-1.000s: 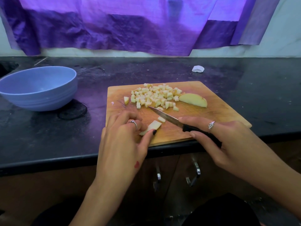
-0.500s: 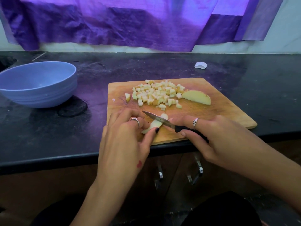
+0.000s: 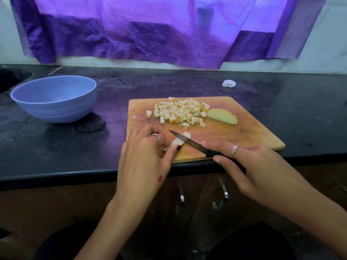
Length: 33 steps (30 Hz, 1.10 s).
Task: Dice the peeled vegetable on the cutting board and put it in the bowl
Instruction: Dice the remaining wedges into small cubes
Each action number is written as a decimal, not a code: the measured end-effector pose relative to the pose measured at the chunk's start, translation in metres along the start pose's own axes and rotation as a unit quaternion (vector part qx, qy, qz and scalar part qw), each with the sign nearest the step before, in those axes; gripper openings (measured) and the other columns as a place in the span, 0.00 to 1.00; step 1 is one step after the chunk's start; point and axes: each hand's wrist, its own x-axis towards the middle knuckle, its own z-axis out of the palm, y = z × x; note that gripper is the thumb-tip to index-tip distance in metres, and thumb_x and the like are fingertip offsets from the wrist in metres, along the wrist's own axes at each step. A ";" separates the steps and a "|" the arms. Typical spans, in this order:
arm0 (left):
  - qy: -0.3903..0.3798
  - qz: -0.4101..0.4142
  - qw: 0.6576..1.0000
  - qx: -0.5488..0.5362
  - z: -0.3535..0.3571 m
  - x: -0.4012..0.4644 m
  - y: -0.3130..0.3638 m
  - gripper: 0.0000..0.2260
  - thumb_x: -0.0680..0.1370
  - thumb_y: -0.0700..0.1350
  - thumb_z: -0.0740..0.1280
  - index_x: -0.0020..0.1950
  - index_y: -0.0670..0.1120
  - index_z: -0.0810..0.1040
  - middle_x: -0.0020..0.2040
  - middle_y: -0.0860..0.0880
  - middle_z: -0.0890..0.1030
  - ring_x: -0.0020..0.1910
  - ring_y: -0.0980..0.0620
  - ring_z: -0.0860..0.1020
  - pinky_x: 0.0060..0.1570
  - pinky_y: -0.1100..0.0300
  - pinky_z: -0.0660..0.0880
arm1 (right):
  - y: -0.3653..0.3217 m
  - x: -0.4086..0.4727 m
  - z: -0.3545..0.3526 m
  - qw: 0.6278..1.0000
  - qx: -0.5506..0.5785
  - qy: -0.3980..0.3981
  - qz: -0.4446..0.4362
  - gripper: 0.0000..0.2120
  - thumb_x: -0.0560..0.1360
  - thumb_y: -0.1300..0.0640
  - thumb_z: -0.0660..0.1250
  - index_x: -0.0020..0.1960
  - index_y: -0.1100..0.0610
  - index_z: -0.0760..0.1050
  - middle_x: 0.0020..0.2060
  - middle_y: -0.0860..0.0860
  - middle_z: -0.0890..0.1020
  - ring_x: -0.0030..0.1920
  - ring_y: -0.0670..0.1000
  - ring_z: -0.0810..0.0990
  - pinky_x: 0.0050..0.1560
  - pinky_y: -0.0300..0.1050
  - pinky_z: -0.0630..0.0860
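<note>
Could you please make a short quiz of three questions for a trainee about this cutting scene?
1. True or false: the blue bowl already holds diced pieces.
2. Which hand holds the knife? A) left B) right
3. Fill in: the uncut wedge lies on the cutting board to the ____ of the diced pile.

Key
1. False; it looks empty.
2. B; the right hand grips the handle, while the left hand holds the strip being cut.
3. right
</note>
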 end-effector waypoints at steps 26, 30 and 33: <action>-0.014 -0.001 0.999 -0.033 -0.011 -0.002 -0.002 0.03 0.71 0.48 0.74 0.43 0.50 0.83 0.48 0.55 0.76 0.48 0.63 0.66 0.49 0.80 0.59 | -0.007 0.005 0.001 0.999 0.015 -0.030 -0.026 0.19 0.77 0.42 0.50 0.66 0.38 0.67 0.26 0.39 0.72 0.23 0.42 0.66 0.25 0.40 0.69; -0.014 -0.004 0.999 -0.046 -0.009 -0.001 -0.002 0.03 0.70 0.44 0.75 0.39 0.49 0.82 0.48 0.55 0.76 0.47 0.63 0.66 0.48 0.80 0.61 | -0.008 0.011 0.002 0.999 0.003 -0.036 -0.026 0.18 0.77 0.43 0.51 0.66 0.39 0.69 0.24 0.41 0.73 0.22 0.43 0.67 0.23 0.34 0.64; -0.022 -0.003 0.999 -0.046 -0.011 0.000 -0.002 0.03 0.69 0.43 0.75 0.38 0.46 0.83 0.46 0.54 0.75 0.45 0.63 0.66 0.46 0.83 0.60 | -0.012 0.023 0.006 0.999 -0.020 -0.034 -0.035 0.17 0.79 0.45 0.53 0.67 0.37 0.67 0.29 0.43 0.78 0.25 0.43 0.69 0.25 0.37 0.65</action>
